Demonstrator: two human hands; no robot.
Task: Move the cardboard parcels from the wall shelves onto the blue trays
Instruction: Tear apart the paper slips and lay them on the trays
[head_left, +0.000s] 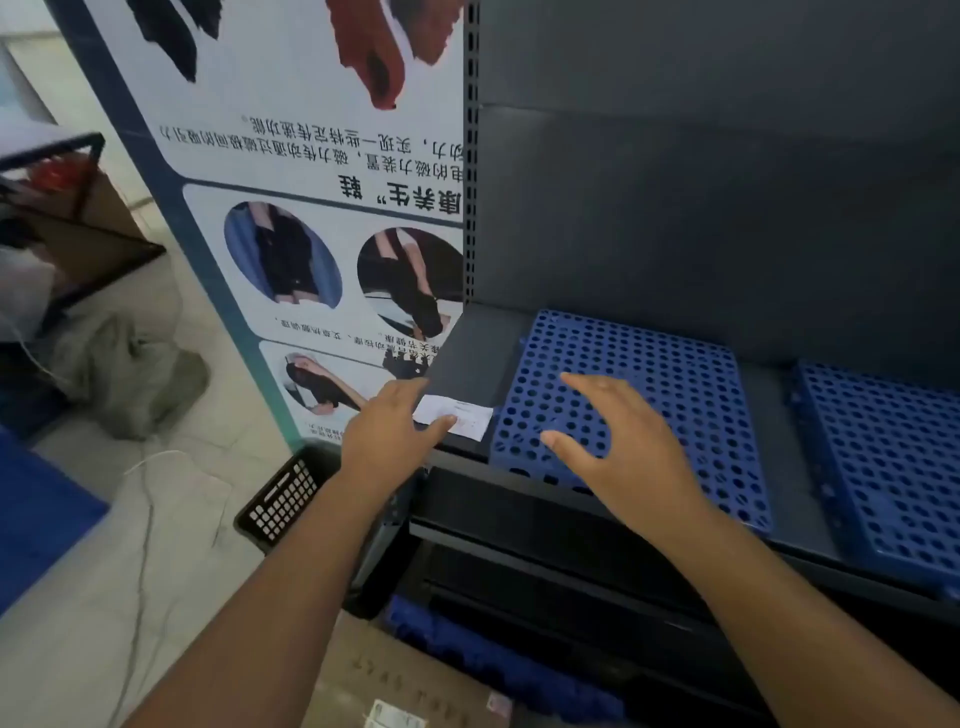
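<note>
Two blue perforated trays lie on a dark metal shelf (467, 358): one tray (665, 364) in the middle, a second tray (883, 447) at the right edge. Neither tray bears anything. My left hand (389, 431) hovers at the shelf's front left corner, its thumb lying across a white paper label (467, 418). My right hand (618, 441) is spread above the near part of the middle tray, fingers straight, holding nothing. A cardboard parcel (384, 670) with a label lies low down below the shelf, between my forearms.
A printed poster board (291, 208) stands left of the shelf unit. A black plastic basket (283, 501) sits on the floor by its foot. Lower shelves hold another blue tray (493, 660). A grey bag (130, 374) and a metal rack (62, 208) stand at the far left.
</note>
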